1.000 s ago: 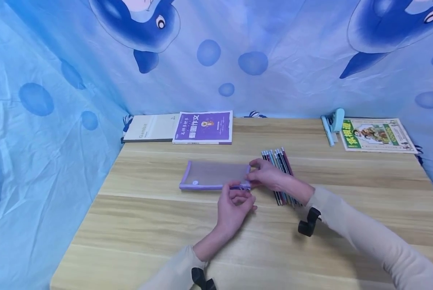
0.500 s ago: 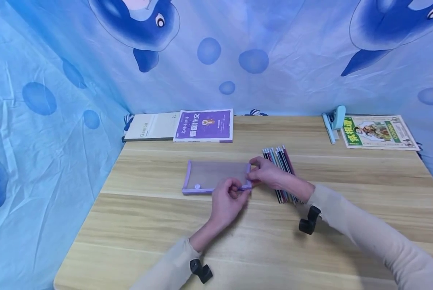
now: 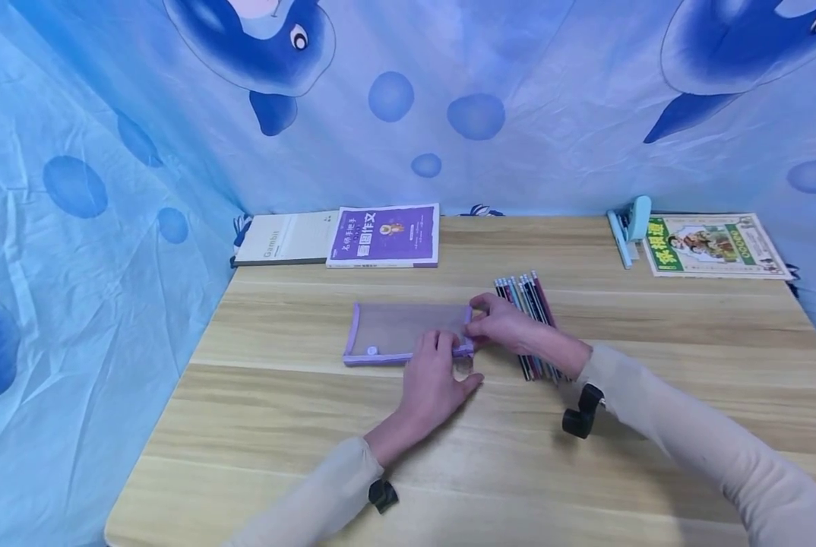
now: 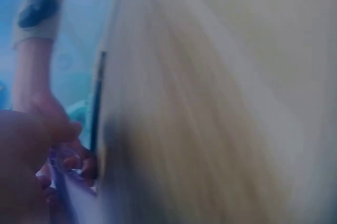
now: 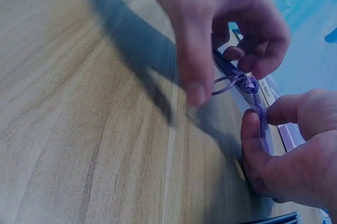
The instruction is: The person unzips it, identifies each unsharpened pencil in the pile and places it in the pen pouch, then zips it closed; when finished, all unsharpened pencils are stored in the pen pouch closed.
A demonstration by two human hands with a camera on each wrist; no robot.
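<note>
Both hands sit on pouch [image 3: 405,333], flat mid-table [image 3: 312,425]. I see R hand [image 3: 507,328] pinching its right end; L hand [image 3: 435,380] w/ fingers curled at the zipper pull [image 5: 247,83], thumb sticking out, can't tell if it's gripped. Pencils [image 3: 527,319] lie under R wrist. Books [image 3: 340,237] at far edge.

The head view looks forward and down from well above the surface [image 3: 449,471]. The right wrist view sits low and close, facing the pouch's zipper end [image 5: 247,84]. The left wrist view is blurred, skimming the surface; all three share that zipper end.
</note>
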